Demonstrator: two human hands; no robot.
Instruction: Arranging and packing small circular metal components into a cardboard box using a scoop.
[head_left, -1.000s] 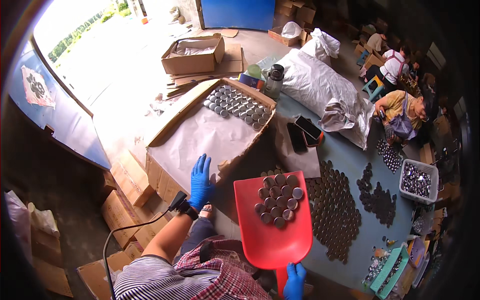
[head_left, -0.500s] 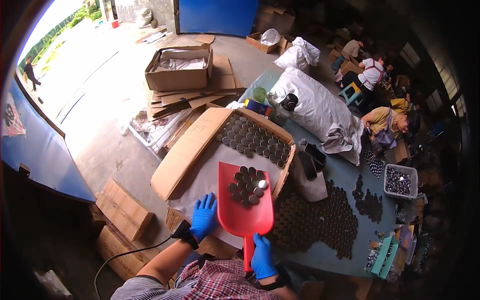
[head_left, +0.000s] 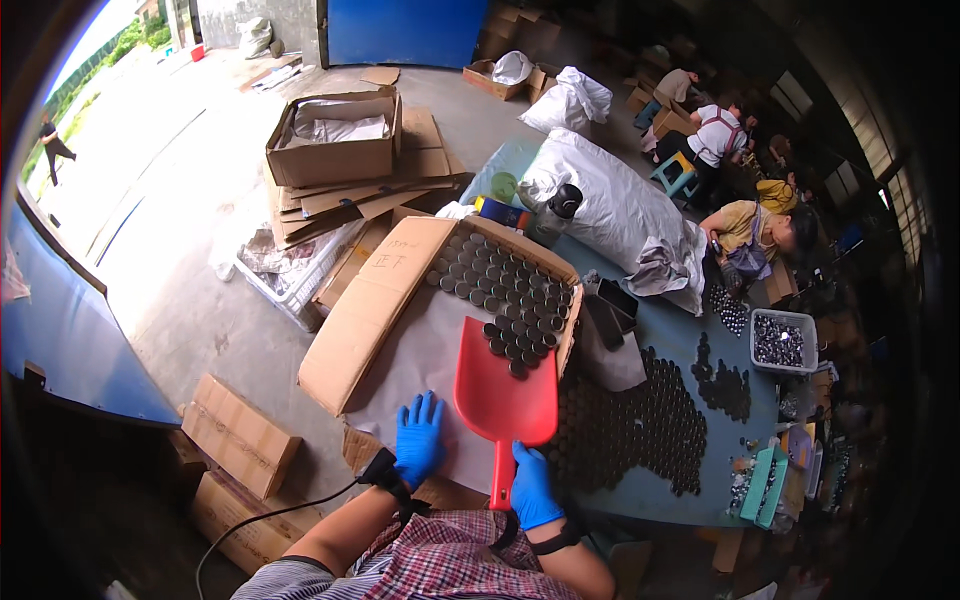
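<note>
My right hand (head_left: 536, 490), in a blue glove, is wrapped round the handle of a red scoop (head_left: 505, 400) shaped like a dustpan. The scoop lies over an open cardboard box (head_left: 375, 310) lined with pale paper. At its far lip sits a cluster of dark round discs (head_left: 517, 345), some perhaps still on the lip. Rows of similar discs (head_left: 490, 270) cover the box's far part. My left hand (head_left: 419, 435), also blue-gloved, has its fingers spread over the lining's near edge, left of the scoop, holding nothing.
Many dark discs (head_left: 640, 425) cover the blue-grey table (head_left: 600, 505) on my right. Beyond lie a phone-like black object (head_left: 612, 305), a large white sack (head_left: 620, 215) and a bin of shiny parts (head_left: 785, 340). A person in yellow (head_left: 750, 235) works there. Cartons (head_left: 240, 435) stand left.
The scoop has moved forward in the box. Its discs have slid off the middle of the pan to the far lip, against the rows. My left hand stays spread beside it.
</note>
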